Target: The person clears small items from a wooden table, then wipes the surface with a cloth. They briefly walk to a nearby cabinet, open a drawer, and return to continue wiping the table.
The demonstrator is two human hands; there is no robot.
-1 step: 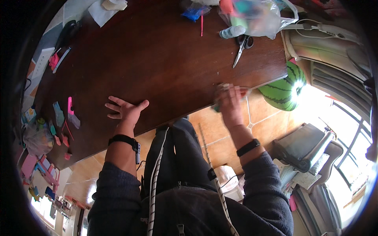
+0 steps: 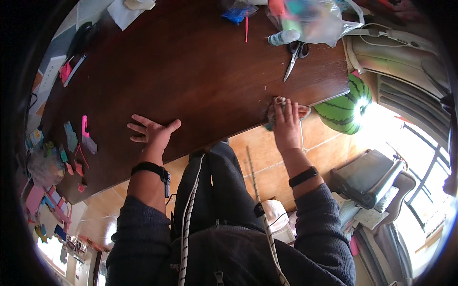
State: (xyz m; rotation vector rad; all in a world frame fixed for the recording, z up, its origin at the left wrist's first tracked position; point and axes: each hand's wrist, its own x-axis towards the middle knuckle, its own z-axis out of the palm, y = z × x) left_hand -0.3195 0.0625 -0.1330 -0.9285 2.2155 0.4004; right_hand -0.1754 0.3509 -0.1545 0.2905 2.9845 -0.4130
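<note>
Flat on the dark brown table (image 2: pixel 191 86), my left hand (image 2: pixel 155 131) has its fingers spread and nothing in it. Near the front edge on the right, my right hand (image 2: pixel 287 125) presses down on a crumpled multicoloured cloth (image 2: pixel 304 111), holding it under the fingers. Some of the cloth shows on both sides of the hand, and its middle is hidden. Small pale specks lie on the wood by the cloth. Beyond that hand lie scissors (image 2: pixel 294 59) with dark handles, blades toward me.
A small bottle (image 2: pixel 284 37) and a plastic bag (image 2: pixel 319 24) lie at the far right. A round green striped watermelon-like object (image 2: pixel 346 107) stands past the table's right corner. Small socks (image 2: pixel 71 137) and a filled clear bag (image 2: pixel 46 167) lie on the left.
My right hand has moved slightly right with the cloth, and both now look sharper. My left hand stays in place.
</note>
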